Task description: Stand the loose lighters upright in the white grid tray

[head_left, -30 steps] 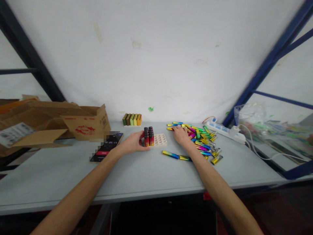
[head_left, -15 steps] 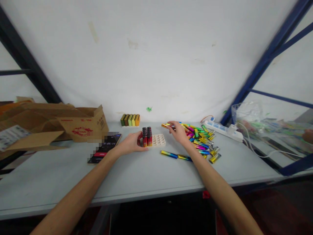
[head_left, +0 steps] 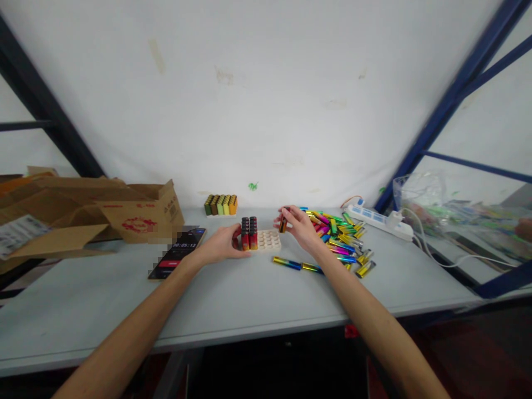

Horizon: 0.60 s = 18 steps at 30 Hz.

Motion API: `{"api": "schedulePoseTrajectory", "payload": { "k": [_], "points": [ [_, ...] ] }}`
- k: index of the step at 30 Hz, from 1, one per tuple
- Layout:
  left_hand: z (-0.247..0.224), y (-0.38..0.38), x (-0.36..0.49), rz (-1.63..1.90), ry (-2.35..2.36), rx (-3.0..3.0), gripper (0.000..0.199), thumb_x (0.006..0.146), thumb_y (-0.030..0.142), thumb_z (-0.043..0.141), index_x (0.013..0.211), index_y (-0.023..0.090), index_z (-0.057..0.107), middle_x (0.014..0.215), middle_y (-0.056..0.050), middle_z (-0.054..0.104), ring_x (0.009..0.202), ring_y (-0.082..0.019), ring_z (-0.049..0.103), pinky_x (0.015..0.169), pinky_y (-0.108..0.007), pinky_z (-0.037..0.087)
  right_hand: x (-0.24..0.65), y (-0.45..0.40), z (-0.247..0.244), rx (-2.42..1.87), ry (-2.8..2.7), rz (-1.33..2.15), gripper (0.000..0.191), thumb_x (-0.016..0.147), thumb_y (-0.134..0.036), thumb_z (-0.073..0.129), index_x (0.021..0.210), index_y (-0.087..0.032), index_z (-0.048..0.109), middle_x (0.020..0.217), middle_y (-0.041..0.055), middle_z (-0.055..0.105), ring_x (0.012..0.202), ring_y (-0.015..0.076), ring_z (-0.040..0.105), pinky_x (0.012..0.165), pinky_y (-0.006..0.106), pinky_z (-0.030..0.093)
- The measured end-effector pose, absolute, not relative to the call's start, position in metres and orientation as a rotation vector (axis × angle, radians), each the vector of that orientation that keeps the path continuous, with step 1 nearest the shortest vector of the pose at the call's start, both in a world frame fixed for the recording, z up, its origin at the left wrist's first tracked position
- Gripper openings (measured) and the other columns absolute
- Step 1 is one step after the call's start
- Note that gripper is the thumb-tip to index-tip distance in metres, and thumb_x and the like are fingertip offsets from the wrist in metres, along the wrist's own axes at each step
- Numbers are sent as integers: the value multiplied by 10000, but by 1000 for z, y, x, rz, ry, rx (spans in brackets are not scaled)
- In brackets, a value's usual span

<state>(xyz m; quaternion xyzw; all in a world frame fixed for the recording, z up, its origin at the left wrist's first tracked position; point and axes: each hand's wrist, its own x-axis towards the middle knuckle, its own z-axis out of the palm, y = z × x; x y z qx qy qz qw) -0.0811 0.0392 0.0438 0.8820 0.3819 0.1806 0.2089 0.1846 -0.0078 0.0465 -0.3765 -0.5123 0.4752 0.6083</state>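
A white tray (head_left: 270,240) with round holes lies on the table. Several red tubes with dark tops (head_left: 250,234) stand upright in its left part. My left hand (head_left: 226,242) is curled round the left side of these tubes, thumb at the front. Just above the tray's right end, my right hand (head_left: 298,226) pinches one dark, gold-edged tube (head_left: 283,220), held upright. To the right of that hand lies a loose pile of shiny coloured tubes (head_left: 343,244). Two more tubes (head_left: 286,262) lie end to end in front of the tray.
Behind the tray stands a block of green, yellow and orange tubes (head_left: 221,205). A phone (head_left: 178,255) lies left of my left hand, beside an open cardboard box (head_left: 141,213). At the right are a white power strip (head_left: 380,220), its cable and a blue metal frame (head_left: 432,122).
The tube in my right hand has turned from lying flat to upright, and the hand has come slightly nearer the tray. My left hand stays at the red tubes.
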Motion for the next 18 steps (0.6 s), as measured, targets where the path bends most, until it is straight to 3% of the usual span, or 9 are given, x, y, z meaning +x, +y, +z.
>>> {"api": "schedulePoseTrajectory", "payload": {
  "k": [2,4,7,12,18],
  "points": [
    [43,39,-81,489,1065,2443,609,660,602,809,1054,179,616,838,-14,676,706,-214,617,621,-299,428,179,-10,47,-875,-1234,1107,446,822,-627,712,1015,-243,592,829,-18,661,647,133,632,627,283,543],
    [43,39,-81,476,1076,2442,620,672,601,804,1075,170,614,867,-27,692,728,-223,629,637,-305,437,174,-10,44,-915,-1288,1088,446,867,-664,634,1036,-260,554,672,-73,555,483,95,483,487,224,430],
    [44,38,-81,481,1080,2454,630,679,596,803,1098,165,615,918,-41,713,774,-236,640,671,-311,451,169,-6,35,-1014,-1331,994,457,891,-697,561,966,-247,551,559,-107,356,436,90,313,426,215,266],
    [44,38,-81,483,1058,2462,650,678,599,802,1126,167,617,931,-42,725,772,-231,644,663,-303,450,168,-1,23,-1251,-1339,632,524,905,-660,507,629,-222,430,559,-56,368,527,109,353,499,259,259],
    [42,38,-80,480,1021,2438,661,664,615,808,1113,170,615,876,-29,714,732,-223,643,637,-298,456,172,0,22,-1351,-1339,495,395,873,-496,468,587,-230,407,557,-43,383,557,126,380,535,271,253]
  ]
}}
